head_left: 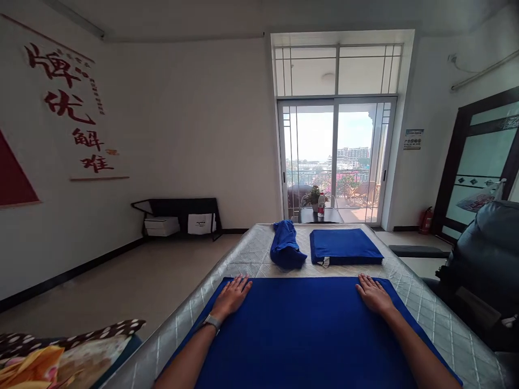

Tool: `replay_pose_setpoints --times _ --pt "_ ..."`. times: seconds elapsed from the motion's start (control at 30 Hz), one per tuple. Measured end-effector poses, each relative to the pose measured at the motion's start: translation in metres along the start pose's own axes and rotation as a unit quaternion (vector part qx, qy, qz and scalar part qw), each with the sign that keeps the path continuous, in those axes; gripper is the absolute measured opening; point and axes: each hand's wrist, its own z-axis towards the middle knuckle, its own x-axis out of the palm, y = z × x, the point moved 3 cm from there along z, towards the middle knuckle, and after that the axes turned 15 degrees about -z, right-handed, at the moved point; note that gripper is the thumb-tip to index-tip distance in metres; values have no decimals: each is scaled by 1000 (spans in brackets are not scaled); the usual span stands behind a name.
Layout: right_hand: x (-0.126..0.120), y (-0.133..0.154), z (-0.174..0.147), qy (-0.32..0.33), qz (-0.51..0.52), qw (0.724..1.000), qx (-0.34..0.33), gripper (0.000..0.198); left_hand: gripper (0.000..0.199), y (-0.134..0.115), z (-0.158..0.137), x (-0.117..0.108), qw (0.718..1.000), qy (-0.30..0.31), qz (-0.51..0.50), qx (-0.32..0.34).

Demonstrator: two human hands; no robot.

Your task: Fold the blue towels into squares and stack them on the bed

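Note:
A large blue cloth point(304, 335) lies spread flat on the silver quilted mattress point(440, 324). My left hand point(234, 294), with a watch on its wrist, rests flat near the cloth's far left corner. Near the far right corner, my right hand point(373, 294) lies palm down with its fingers stretched out. Both hands touch the cloth and hold nothing. Beyond the far edge sit a crumpled blue cloth point(287, 246) and, to its right, a neat stack of folded blue cloths point(344, 246) with a white tag showing.
A dark armchair point(486, 259) stands to the right of the mattress. At lower left lies patterned bedding point(81, 351). A black rack point(182, 213) with white boxes is by the wall. Past the mattress, a small table point(332, 216) carries a bottle and a plant before glass doors.

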Motion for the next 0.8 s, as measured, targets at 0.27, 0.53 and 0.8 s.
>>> replay_pose_setpoints --times 0.27,0.53,0.8 --pt "32 -65 6 -23 -50 997 62 68 62 62 3 -2 999 -36 5 -10" --pt "-8 -45 -3 -32 -131 986 96 61 73 39 -2 -22 998 -25 -6 -65" --pt "-67 119 -20 -101 -27 991 -87 61 53 -120 3 -17 984 -107 -34 137"
